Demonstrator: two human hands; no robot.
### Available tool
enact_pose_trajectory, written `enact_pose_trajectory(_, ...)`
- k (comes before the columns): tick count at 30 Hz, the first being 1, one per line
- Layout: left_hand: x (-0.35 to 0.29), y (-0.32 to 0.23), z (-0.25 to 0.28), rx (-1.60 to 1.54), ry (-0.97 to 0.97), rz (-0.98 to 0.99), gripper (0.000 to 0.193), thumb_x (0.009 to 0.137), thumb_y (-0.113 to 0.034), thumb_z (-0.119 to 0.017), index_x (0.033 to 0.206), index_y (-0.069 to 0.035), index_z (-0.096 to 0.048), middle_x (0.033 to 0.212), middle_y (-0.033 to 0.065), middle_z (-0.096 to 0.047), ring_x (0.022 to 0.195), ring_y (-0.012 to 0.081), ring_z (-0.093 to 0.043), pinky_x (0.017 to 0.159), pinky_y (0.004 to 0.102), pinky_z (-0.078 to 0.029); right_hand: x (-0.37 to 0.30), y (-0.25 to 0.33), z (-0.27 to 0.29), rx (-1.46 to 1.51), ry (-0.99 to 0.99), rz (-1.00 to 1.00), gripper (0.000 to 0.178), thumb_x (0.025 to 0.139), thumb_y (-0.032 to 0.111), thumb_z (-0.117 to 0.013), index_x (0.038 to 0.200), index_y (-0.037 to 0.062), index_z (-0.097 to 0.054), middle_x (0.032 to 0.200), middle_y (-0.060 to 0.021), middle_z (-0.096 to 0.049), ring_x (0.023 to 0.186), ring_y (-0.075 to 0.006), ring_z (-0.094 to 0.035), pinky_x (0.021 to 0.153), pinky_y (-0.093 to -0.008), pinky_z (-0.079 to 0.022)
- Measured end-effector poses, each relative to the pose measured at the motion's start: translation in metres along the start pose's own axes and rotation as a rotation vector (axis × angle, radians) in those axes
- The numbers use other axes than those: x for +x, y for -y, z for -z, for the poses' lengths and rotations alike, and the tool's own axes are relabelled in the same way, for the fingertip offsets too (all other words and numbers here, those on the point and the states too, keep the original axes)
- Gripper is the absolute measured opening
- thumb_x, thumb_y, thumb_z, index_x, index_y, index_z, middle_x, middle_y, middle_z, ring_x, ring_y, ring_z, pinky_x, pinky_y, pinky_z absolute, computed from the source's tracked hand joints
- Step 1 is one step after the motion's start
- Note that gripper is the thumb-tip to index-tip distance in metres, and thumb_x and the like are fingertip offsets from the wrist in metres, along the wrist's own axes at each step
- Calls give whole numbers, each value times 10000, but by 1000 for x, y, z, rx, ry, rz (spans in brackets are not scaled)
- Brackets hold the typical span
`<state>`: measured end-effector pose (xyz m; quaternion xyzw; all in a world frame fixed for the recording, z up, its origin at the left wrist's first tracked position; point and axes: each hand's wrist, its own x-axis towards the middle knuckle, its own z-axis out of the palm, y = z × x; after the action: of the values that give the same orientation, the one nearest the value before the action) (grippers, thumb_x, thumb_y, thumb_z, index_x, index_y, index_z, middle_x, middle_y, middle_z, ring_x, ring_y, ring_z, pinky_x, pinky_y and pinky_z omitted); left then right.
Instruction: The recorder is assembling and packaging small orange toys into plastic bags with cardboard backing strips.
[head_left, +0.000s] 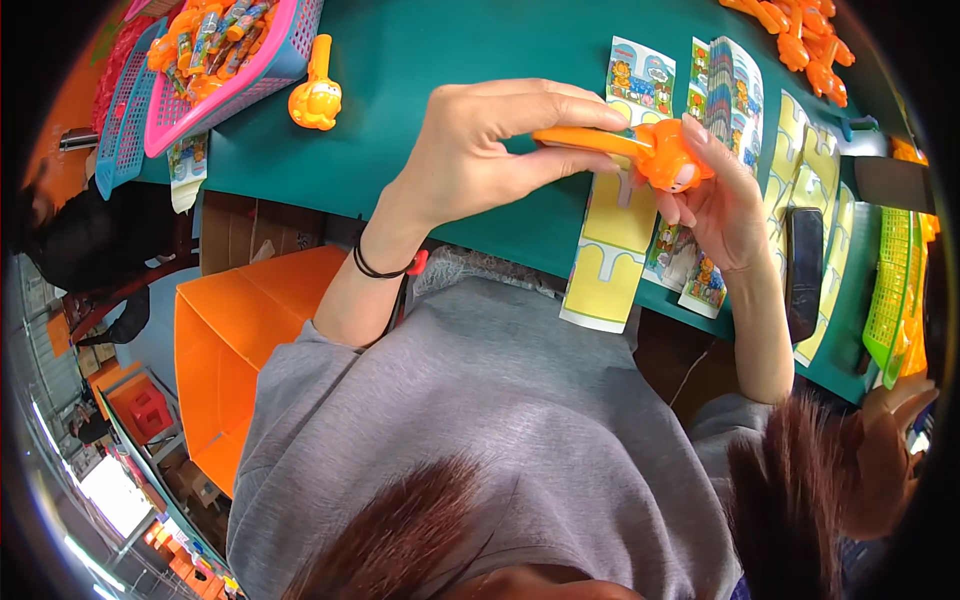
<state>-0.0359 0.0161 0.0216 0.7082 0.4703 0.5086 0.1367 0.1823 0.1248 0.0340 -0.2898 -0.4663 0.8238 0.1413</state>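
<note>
An orange plastic toy (670,158) with a cat-shaped head and a flat handle is held over the table between both hands. My left hand (475,150) pinches the handle between thumb and fingers. Around the round head curl the fingers of my right hand (732,205), its thumb on top. Beneath the toy runs a sticker strip (604,285), mostly bare yellow backing with printed cartoon labels at its far end. Just right of it lies a fan-folded stack of printed stickers (738,95). A similar orange toy (317,100) lies by itself farther left.
A pink basket (228,108) of labelled orange toys stands far left, against a blue basket (128,140). More orange toys (800,45) lie far right. Used yellow backing strips (800,170), a dark phone-like object (804,270) and a green basket (890,290) sit right. An orange bin (235,350) stands below left.
</note>
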Motion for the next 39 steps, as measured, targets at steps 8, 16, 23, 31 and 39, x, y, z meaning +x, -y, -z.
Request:
enact_pose_trajectory(8, -1, -4, -3, -482, -56, 497, 199, 859, -91, -728, 1051, -39, -737, 862, 74, -741, 697, 96, -686, 648, 226, -568, 2, 2, -2, -362, -75, 129, 525, 925, 418, -573, 1220, -14, -618, 888, -97, -674, 591, -80, -554, 514, -177, -404)
enact_pose_trajectory(16, -15, -9, 25, -64, -89, 460, 305, 971, -281, -608, 1085, -12, -698, 813, 68, -699, 712, 108, -631, 660, 269, -502, 11, 15, -18, -564, 5, 344, 650, 831, 392, -704, 1319, -10, -555, 1123, -89, -629, 973, -129, -583, 817, -268, -478)
enact_pose_trajectory(23, -5, 70, 282, 1091, -413, 369, 785, 929, -351, -651, 1522, -162, -173, 1202, 111, -676, 1234, 259, -546, 1132, 492, -245, 63, 42, 36, -1515, -337, 616, 477, 755, 211, -796, 1170, 69, -607, 1265, -111, -521, 1112, -264, -536, 959, -376, -431)
enact_pose_trajectory(31, 24, 67, 195, 910, -548, -5, 274, 931, -259, -619, 1053, -21, -676, 910, 127, -712, 815, 234, -691, 703, 343, -524, 62, 32, 25, -595, -223, 361, 148, 940, 89, -623, 1057, -2, -621, 946, 6, -639, 861, -53, -593, 792, -202, -464)
enact_pose_trajectory(39, 3, -11, -8, -686, -52, 626, 260, 892, -156, -716, 1041, 56, -701, 908, 114, -734, 838, 134, -693, 753, 244, -550, 52, 20, 0, -397, -322, 578, 207, 912, 66, -659, 1094, -33, -669, 1030, -62, -693, 965, -102, -638, 857, -236, -510)
